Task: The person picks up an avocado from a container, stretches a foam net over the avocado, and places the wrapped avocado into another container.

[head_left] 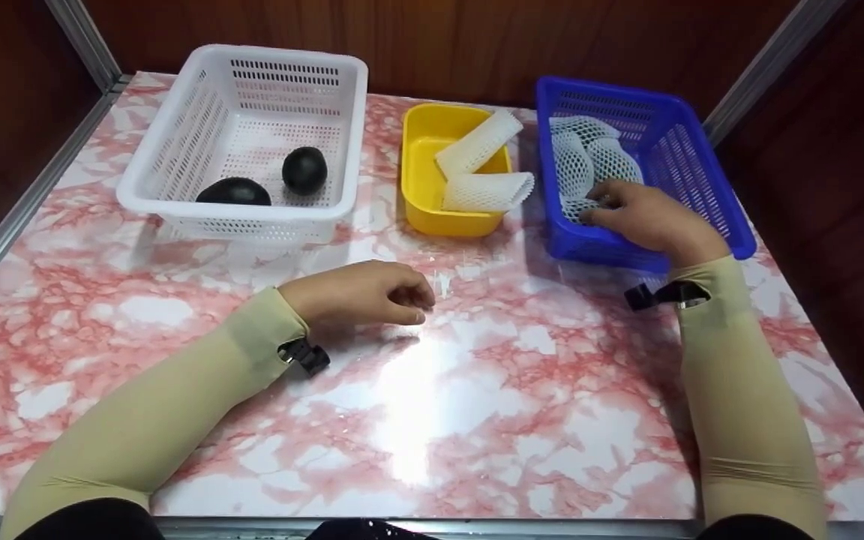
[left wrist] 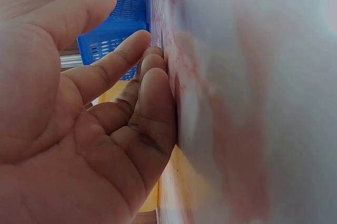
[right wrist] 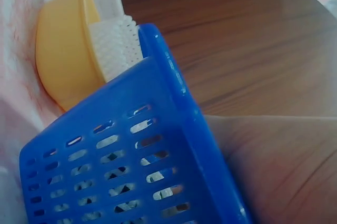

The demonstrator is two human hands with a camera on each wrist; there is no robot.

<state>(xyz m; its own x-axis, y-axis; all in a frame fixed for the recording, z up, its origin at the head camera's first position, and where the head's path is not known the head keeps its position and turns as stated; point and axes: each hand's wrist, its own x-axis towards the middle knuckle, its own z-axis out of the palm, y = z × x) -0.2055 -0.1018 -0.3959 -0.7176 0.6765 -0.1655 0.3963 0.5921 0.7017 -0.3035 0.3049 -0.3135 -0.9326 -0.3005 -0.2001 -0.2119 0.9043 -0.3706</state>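
At the right, my right hand (head_left: 649,217) reaches over the near edge of the blue basket (head_left: 597,251). Its thumb and fingers close round the end of a white foam-net-sleeved item (head_left: 578,208) inside. Several other net-sleeved items (head_left: 612,161) lie beside it, dark showing through the mesh. The right wrist view has the basket's wall (right wrist: 105,150) and part of the hand (right wrist: 284,166), its fingers hidden. My left hand (head_left: 364,292) hovers low over the table's middle, fingers loosely bent. In the left wrist view this hand (left wrist: 89,108) holds nothing.
A white basket (head_left: 237,212) at the left holds two dark, rounded, avocado-like fruits (head_left: 304,171). Between the baskets stands a yellow tub (head_left: 451,223) with two white foam net sleeves (head_left: 481,142). Wood-grain panels (head_left: 462,52) rise behind the marbled table (head_left: 492,420).
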